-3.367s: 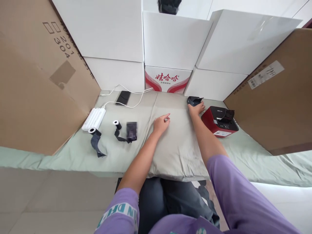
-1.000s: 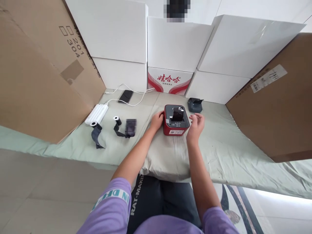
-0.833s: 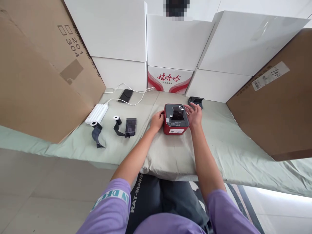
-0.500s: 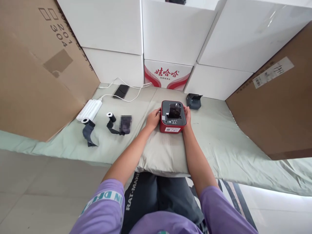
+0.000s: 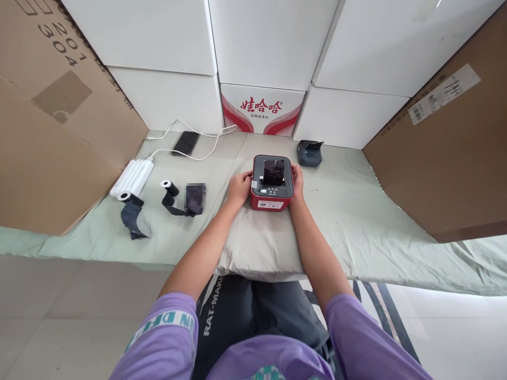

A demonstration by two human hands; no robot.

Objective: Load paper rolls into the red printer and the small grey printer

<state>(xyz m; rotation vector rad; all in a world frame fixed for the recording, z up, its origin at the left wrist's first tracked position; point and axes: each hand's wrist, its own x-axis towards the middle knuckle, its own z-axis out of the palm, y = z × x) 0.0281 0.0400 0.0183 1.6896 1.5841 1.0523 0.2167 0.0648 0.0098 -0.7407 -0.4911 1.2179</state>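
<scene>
A red thermal printer [image 5: 272, 182] with a dark grey top stands at the middle of the cloth-covered table, a glossy black strip sticking up from its slot. My left hand [image 5: 239, 188] is closed against its left side. On its right side my right hand [image 5: 297, 182] grips it, the fingers partly hidden behind the casing. Beyond my right hand sits a smaller dark mini printer [image 5: 309, 155], also with a black strip on top. To the left lie two partly unrolled black paper rolls [image 5: 132, 211] [image 5: 170, 187] and a blurred dark rectangular piece [image 5: 195, 199].
A white power bank [image 5: 132, 178] with a white cable [image 5: 194, 157] lies at the left, near a black phone [image 5: 185, 143]. White boxes [image 5: 273, 42] are stacked along the back. Large brown cartons [image 5: 51, 132] [image 5: 443, 158] flank both sides of the table [image 5: 340, 232].
The red printer has come from the right side to the middle. My right hand has left the mini printer and closed on the red printer's right side. The view has tilted down.
</scene>
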